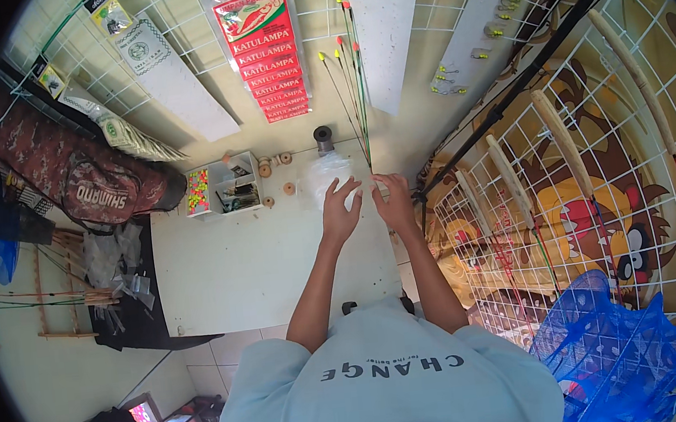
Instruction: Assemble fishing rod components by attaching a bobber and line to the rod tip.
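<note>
Head view: the person's left hand point(340, 217) has curved, parted fingers; the right hand point(393, 203), just beside it, is bent narrow near the lower ends of colour-tipped rods point(363, 101). Whether either grips anything cannot be told. Clear plastic point(325, 169) lies just beyond the left hand.

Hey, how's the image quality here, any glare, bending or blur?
Head view: black fisheye border swallows the corners; the white wire grid panel looks stretched and skewed toward the right rim; crumpled clear plastic bags catch pale glare; the brown camouflage fabric bag looks darker; the bare left hand and right hand show no obvious motion blur.
</note>
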Demonstrator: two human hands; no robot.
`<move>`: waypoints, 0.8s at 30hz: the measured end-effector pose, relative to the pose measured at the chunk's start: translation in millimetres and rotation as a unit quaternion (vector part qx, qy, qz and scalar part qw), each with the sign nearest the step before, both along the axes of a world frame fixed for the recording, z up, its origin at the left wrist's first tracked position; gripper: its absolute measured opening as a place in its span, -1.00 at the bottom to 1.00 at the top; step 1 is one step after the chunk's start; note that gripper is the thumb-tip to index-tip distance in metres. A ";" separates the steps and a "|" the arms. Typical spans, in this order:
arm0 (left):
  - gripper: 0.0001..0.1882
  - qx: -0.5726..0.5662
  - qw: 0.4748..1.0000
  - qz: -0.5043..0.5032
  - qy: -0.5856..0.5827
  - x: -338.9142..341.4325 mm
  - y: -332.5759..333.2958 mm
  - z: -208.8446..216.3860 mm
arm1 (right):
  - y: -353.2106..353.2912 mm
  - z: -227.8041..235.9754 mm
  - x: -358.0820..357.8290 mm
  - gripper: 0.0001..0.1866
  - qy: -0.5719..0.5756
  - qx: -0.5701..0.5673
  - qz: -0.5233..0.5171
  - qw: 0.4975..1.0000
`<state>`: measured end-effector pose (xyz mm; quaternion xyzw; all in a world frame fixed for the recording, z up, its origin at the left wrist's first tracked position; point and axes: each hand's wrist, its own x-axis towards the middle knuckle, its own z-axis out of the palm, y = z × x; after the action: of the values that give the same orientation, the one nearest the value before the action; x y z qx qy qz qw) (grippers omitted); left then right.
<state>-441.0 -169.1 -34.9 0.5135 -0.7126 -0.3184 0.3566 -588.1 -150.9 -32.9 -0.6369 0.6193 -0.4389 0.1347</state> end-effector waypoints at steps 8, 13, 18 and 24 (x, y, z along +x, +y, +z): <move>-0.77 0.022 1.000 0.013 -0.014 30.3 20.6 5.7 | 18.5 0.8 22.2 -0.74 0.000 0.016 0.012 1.000; -0.78 0.018 1.000 0.010 -0.003 57.5 35.1 2.7 | 34.2 -0.6 47.2 -0.75 -0.006 0.028 0.017 0.999; -0.79 0.006 1.000 -0.004 -0.014 100.2 52.5 -1.8 | 52.0 2.6 88.2 -0.77 -0.007 0.050 0.008 0.999; -0.85 -0.012 0.999 0.019 -0.028 173.2 66.9 9.1 | 69.6 8.6 163.1 -0.79 -0.025 0.043 -0.002 0.999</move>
<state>-267.8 -102.2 -25.8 0.5313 -0.7163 -0.2885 0.3484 -425.0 -81.4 -24.3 -0.6179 0.6354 -0.4282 0.1762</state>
